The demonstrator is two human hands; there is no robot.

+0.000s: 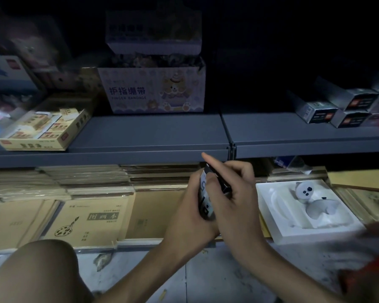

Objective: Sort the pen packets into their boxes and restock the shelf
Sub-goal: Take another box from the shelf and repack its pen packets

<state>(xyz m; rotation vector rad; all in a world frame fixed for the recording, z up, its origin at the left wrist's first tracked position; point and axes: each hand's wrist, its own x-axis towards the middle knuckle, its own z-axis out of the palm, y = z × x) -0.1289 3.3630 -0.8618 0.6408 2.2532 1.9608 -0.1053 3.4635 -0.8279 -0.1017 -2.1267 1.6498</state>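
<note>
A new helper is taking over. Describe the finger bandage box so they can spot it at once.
Start at the grey shelf. Left of its middle joint, set back, stands the bandage box, to the right of the flat yellow box. Its front shows a cartoon bear and purple lettering on pale lilac, whereas the boxes to either side are yellow or grey.
</note>
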